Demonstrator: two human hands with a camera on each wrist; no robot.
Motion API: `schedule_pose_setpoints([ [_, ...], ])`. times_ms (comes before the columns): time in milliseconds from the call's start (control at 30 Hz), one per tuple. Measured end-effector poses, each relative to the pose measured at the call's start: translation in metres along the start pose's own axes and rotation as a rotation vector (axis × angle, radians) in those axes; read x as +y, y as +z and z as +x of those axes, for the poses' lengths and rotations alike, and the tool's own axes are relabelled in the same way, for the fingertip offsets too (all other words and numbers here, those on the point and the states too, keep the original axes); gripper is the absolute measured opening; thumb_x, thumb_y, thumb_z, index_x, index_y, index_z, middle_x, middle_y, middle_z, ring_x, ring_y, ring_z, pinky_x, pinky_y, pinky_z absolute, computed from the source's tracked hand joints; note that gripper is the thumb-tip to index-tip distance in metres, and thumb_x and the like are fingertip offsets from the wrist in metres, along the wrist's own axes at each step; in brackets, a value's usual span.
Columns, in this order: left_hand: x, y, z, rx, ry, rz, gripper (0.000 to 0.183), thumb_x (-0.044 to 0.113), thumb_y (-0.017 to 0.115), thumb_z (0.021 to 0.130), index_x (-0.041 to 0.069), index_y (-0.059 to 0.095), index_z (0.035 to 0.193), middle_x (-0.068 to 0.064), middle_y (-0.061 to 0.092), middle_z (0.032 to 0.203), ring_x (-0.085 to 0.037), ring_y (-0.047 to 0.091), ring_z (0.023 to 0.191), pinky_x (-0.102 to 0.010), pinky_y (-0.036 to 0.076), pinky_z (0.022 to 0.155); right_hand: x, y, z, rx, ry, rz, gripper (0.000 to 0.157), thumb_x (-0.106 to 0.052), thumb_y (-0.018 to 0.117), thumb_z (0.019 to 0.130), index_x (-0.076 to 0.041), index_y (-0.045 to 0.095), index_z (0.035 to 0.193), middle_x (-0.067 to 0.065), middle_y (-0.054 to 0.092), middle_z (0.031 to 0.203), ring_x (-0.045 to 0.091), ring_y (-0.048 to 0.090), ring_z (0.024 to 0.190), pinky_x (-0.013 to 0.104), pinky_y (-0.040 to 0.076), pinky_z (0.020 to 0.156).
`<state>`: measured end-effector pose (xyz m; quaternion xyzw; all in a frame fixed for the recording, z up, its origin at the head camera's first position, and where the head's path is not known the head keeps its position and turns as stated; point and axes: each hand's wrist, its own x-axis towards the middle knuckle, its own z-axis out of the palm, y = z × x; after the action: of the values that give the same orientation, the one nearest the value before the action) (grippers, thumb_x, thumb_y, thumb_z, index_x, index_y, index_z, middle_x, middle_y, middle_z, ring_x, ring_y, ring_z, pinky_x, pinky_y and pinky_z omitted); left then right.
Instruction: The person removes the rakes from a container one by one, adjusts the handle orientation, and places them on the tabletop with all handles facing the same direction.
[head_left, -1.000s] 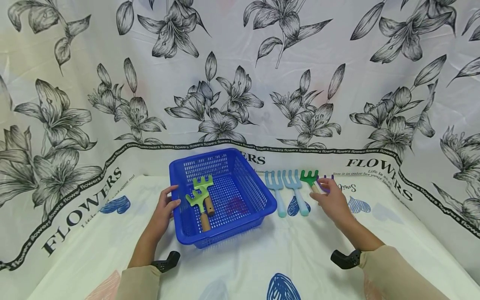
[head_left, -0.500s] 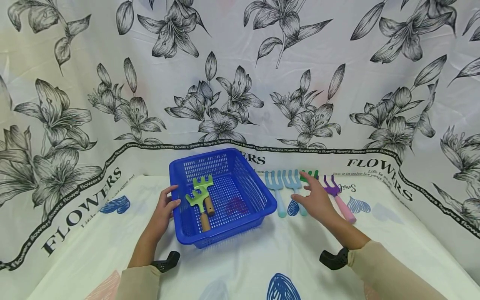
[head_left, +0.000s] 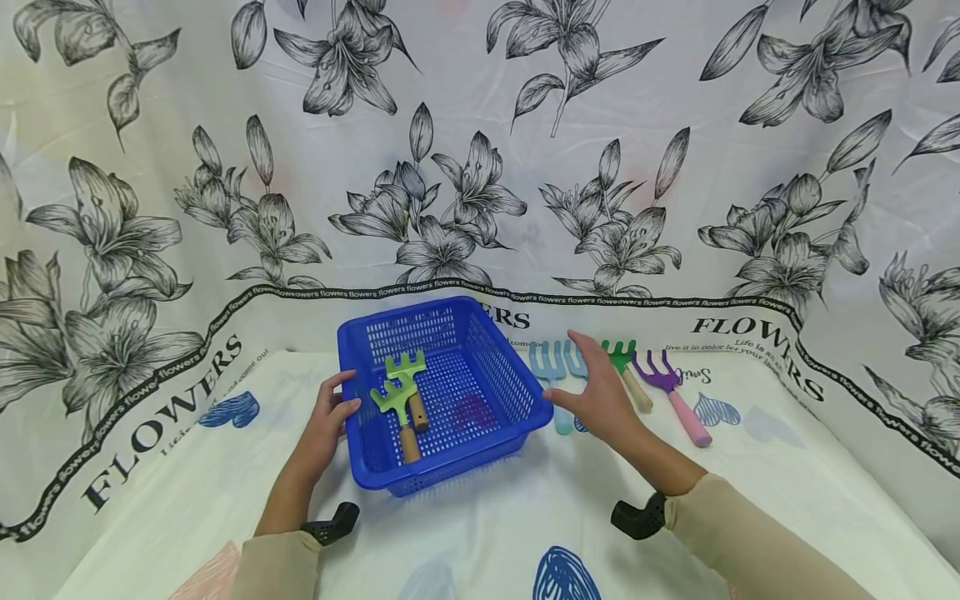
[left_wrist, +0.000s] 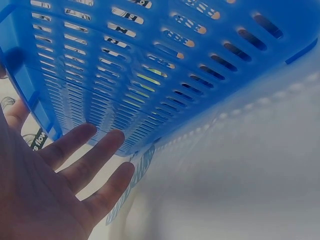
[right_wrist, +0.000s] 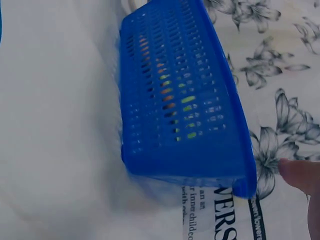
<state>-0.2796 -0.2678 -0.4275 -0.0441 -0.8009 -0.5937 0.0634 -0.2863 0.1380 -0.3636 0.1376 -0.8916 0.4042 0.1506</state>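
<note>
A blue plastic basket (head_left: 540, 417) stands on the cloth, its slotted wall (left_wrist: 125, 85) close up in the left wrist view. My left hand (head_left: 330, 412) holds its left rim with thumb and a finger over the edge; the other fingers spread beside the outer wall. Two light green hand rakes (head_left: 405, 364) with wooden handles lie inside. My right hand (head_left: 603, 392) hovers by the basket's right rim, fingers apart, holding nothing. Below it two light blue garden forks (head_left: 547, 358) are partly hidden. In the right wrist view only a blurred digit (right_wrist: 300, 175) shows.
Right of the blue forks lie a green hand rake (head_left: 621, 353) with a wooden handle and a purple garden fork (head_left: 663, 377) with a pink handle. Flower-printed cloth (head_left: 600, 150) hangs behind the tools.
My right hand has moved left from the green rake and purple fork, across the blue forks to the basket's right rim. The left hand and basket stay put.
</note>
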Motion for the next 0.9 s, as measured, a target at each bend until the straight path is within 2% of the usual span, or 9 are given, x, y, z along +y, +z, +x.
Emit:
schedule_pose_setpoints([
  [67, 0.000, 0.000, 0.000, -0.001, 0.005, 0.001, 0.057, 0.031, 0.040, 0.101, 0.022, 0.016, 0.153, -0.027, 0.025, 0.152, -0.047, 0.036, 0.133, -0.064, 0.031, 0.102, -0.003, 0.004, 0.000, 0.000, -0.036, 0.000, 0.092, -0.026, 0.082, 0.080, -0.018, 0.027, 0.153, 0.012, 0.027, 0.156, 0.035, 0.025, 0.142, 0.059, 0.029, 0.108],
  [167, -0.001, 0.000, 0.000, 0.001, 0.011, 0.007, 0.057, 0.031, 0.040, 0.102, 0.023, 0.016, 0.153, -0.026, 0.024, 0.152, -0.047, 0.036, 0.133, -0.064, 0.030, 0.102, -0.007, 0.011, 0.001, -0.009, -0.075, 0.017, 0.091, -0.030, 0.081, 0.080, -0.020, 0.027, 0.153, 0.011, 0.024, 0.157, 0.034, 0.022, 0.144, 0.060, 0.028, 0.107],
  [433, -0.001, 0.001, 0.000, 0.001, 0.007, 0.007, 0.057, 0.032, 0.040, 0.102, 0.024, 0.016, 0.152, -0.026, 0.024, 0.152, -0.047, 0.036, 0.133, -0.064, 0.030, 0.102, -0.019, 0.030, 0.000, -0.026, -0.193, 0.087, 0.091, -0.031, 0.081, 0.080, -0.018, 0.028, 0.153, 0.011, 0.022, 0.158, 0.031, 0.025, 0.143, 0.053, 0.040, 0.102],
  [633, 0.001, 0.002, -0.001, 0.005, 0.006, 0.008, 0.058, 0.035, 0.041, 0.101, 0.025, 0.016, 0.153, -0.023, 0.023, 0.154, -0.046, 0.035, 0.134, -0.064, 0.030, 0.103, -0.027, 0.041, 0.000, -0.045, -0.250, 0.061, 0.093, -0.036, 0.081, 0.079, -0.022, 0.028, 0.154, 0.004, 0.020, 0.159, 0.032, 0.024, 0.143, 0.058, 0.038, 0.101],
  [767, 0.001, 0.001, -0.001, 0.005, 0.007, 0.008, 0.058, 0.035, 0.041, 0.101, 0.025, 0.016, 0.153, -0.023, 0.023, 0.154, -0.046, 0.035, 0.134, -0.064, 0.029, 0.103, -0.032, 0.048, 0.000, -0.073, -0.258, 0.075, 0.092, -0.035, 0.081, 0.079, -0.023, 0.028, 0.154, 0.004, 0.018, 0.160, 0.032, 0.031, 0.140, 0.055, 0.042, 0.099],
  [900, 0.000, 0.000, -0.001, 0.003, 0.007, 0.007, 0.057, 0.033, 0.040, 0.101, 0.023, 0.016, 0.152, -0.025, 0.024, 0.153, -0.047, 0.035, 0.133, -0.065, 0.030, 0.102, -0.039, 0.054, 0.001, -0.117, -0.262, 0.130, 0.094, -0.033, 0.081, 0.080, -0.024, 0.025, 0.155, 0.005, 0.014, 0.160, 0.033, 0.040, 0.134, 0.045, 0.047, 0.097],
])
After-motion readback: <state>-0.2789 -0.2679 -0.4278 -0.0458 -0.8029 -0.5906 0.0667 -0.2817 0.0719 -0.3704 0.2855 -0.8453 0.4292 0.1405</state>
